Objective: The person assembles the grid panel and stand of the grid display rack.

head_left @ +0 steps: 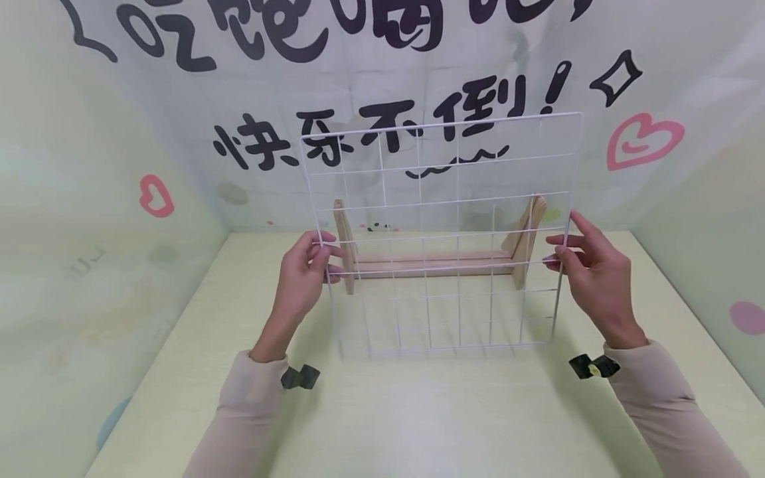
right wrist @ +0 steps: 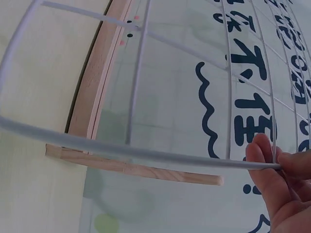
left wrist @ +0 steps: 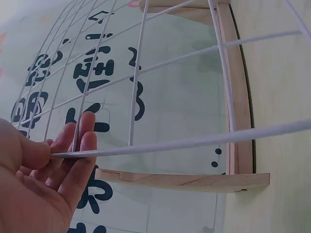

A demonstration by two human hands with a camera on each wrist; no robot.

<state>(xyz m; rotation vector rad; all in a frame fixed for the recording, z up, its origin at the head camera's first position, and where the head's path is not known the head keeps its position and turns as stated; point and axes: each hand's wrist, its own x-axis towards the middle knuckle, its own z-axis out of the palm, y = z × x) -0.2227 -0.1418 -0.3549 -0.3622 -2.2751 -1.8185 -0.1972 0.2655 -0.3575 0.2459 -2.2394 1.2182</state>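
A white wire grid panel (head_left: 441, 271) stands upright between my two hands in the head view. My left hand (head_left: 301, 275) pinches its left edge wire between thumb and fingers, and my right hand (head_left: 597, 279) pinches the right edge at about the same height. The left wrist view shows the left thumb and fingers (left wrist: 86, 141) around the rim wire. Behind the panel is a wooden stand (head_left: 433, 267) with two upright side pieces joined by a low crossbar. One side piece (right wrist: 136, 165) shows below the rim wire in the right wrist view.
The pale wood-grain table (head_left: 418, 411) carries the stand near its back edge. A light backdrop sheet (head_left: 251, 86) with black lettering and pink hearts rises behind and along both sides. Small black devices (head_left: 301, 377) sit at the cuffs of both sleeves.
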